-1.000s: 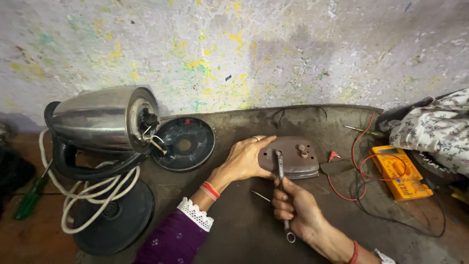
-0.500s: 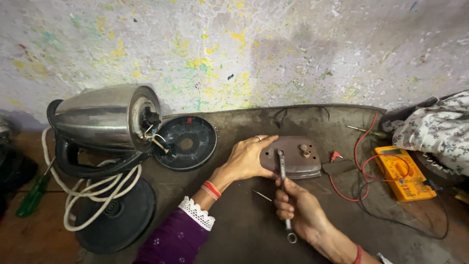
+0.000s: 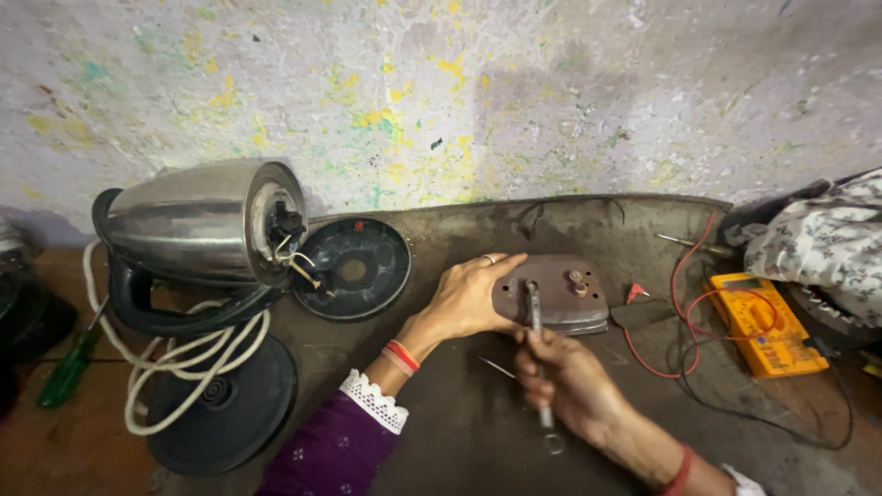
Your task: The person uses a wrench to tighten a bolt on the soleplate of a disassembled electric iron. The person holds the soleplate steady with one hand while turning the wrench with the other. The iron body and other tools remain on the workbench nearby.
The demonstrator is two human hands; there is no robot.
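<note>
Two bare hands are seen at work over a dark mat (image 3: 459, 432), and the scene is taken here from left to right. At the far left a green-handled screwdriver (image 3: 66, 372) is laid on the brown floor. Next to it a steel kettle (image 3: 197, 225) is tipped on its side, its underside opened and short wires exposed; a white cord (image 3: 175, 367) is looped below it, partly over a round black base (image 3: 225, 409). A black round cover (image 3: 354, 266) is propped just beside the kettle's open end.

The left hand (image 3: 469, 296), reaching out of a purple sleeve with a white lace cuff, is spread almost flat, fingers extended and not clenched, and is pressed on the left edge of a brownish metal iron plate (image 3: 556, 294). The plate is laid flat near the middle of the mat, between the two hands; its upper face is dull and stained, and small studs are seen standing up near its centre.

The right hand (image 3: 565, 381) is clenched around a slim metal spanner (image 3: 540, 354), whose upper end is set on the plate while its ringed lower end sticks out below the fist.

Further right, red and black leads (image 3: 684, 312) are strewn across the mat to a yellow multimeter (image 3: 767, 321), and flowered cloth (image 3: 827, 248) is bunched at the edge.
</note>
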